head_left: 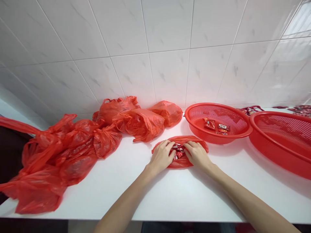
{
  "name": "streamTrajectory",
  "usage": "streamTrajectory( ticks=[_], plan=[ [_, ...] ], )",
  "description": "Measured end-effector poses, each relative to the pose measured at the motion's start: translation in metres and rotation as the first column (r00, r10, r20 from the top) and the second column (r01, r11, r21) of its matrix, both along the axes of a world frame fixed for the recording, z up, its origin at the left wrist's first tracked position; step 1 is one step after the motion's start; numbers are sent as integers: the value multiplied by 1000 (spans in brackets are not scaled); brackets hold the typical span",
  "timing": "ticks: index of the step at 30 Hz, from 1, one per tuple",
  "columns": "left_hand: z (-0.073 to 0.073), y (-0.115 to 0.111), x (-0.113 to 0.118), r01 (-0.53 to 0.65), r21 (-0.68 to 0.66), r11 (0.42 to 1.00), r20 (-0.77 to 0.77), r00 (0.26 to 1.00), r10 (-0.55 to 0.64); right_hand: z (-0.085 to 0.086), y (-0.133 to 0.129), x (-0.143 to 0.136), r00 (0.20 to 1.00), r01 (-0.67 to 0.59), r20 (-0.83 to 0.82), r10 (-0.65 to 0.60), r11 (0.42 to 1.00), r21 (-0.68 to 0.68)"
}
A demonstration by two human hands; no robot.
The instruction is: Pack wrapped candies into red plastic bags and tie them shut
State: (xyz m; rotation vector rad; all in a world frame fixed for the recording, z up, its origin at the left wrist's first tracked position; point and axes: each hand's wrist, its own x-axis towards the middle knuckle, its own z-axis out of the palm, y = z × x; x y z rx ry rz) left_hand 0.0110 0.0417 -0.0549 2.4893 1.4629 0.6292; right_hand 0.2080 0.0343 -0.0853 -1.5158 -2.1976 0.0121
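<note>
The 2 hands, left (162,156) and right (198,153), are a little apart, touching 1 open red bag (181,164). Shiny packets (178,152) sit inside it.

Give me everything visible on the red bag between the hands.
The bag looks like thin, glossy plastic, wrinkled and slightly see-through. It lies low on the white table, its mouth open upward, showing red-and-white packets. The left hand and right hand reach in from either side. Its handles can't be made out.
</note>
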Motion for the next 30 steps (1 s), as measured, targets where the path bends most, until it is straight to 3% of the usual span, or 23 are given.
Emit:
streamTrajectory(
  ticks=[5, 9, 11, 14, 22, 26, 30],
  plan=[
    [-11, 5, 11, 52, 22, 998, 107, 993, -54, 0, 1, 3, 996, -15, -91, 16, 1000, 5],
    [-15, 8, 7, 89, -7, 996, 319, 944, -82, 7, -3, 8, 972, -31, -232, 36, 999, 25],
    [-16, 7, 5, 113, -21, 993, 442, 892, -92, 11, -5, 11, 914, -63, -401, 71, 997, 32],
    [-17, 6, 3, 146, -40, 988, 583, 807, -96, 15, -7, 14, 751, -132, -650, 116, 991, 25],
    [-14, 2, 8, 242, -289, 926, 849, 512, 132, 26, -17, 7, 441, -261, -897, 45, 962, -81],
    [-11, 1, 9, 229, -329, 916, 864, 466, 193, 28, -20, 4, 378, -302, -926, 8, 946, -116],
    [-8, -1, 8, 207, -337, 918, 878, 421, 228, 28, -21, 3, 398, -398, -917, -16, 898, -188]
  ],
)
